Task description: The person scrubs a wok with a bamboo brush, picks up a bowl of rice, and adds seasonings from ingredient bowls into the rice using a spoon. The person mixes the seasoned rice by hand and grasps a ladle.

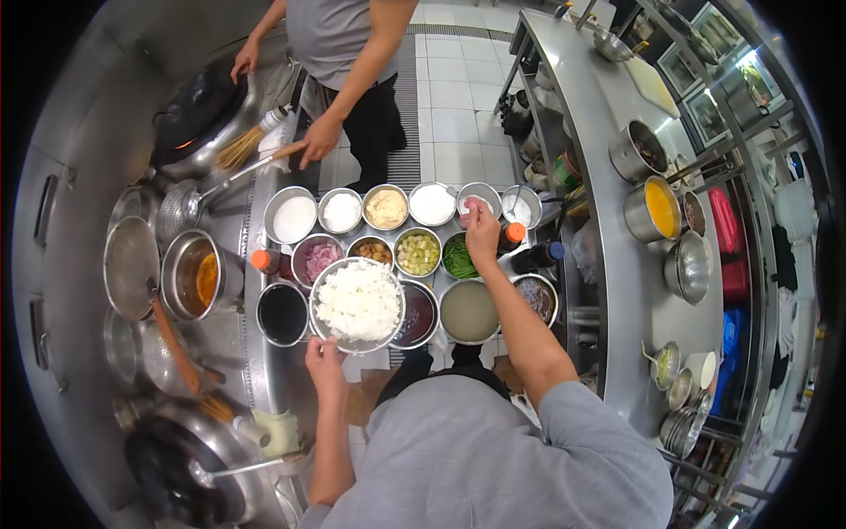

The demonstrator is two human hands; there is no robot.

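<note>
My left hand point(326, 360) grips the near rim of a metal bowl point(359, 349) heaped with white rice point(357, 300). The bowl is above several round containers and partly covers a dark red sauce point(416, 317). My right hand point(480, 231) reaches to a back-row metal container point(493, 192), its fingers bunched at the opening; what they hold, if anything, is hidden. Beside that hand are chopped green herbs point(458, 257), an orange-capped bottle point(513, 234) and a container with white powder and a spoon point(520, 210). Chopped pink onion point(319, 257) and green diced pieces point(418, 253) lie nearer the bowl.
A co-worker point(344, 53) stands at the far end, one hand on a long-handled strainer point(185, 210). Woks point(198, 115) and a pot of oil point(189, 273) line the left. A steel counter point(582, 106) on the right carries a pot of yellow liquid point(656, 210) and bowls.
</note>
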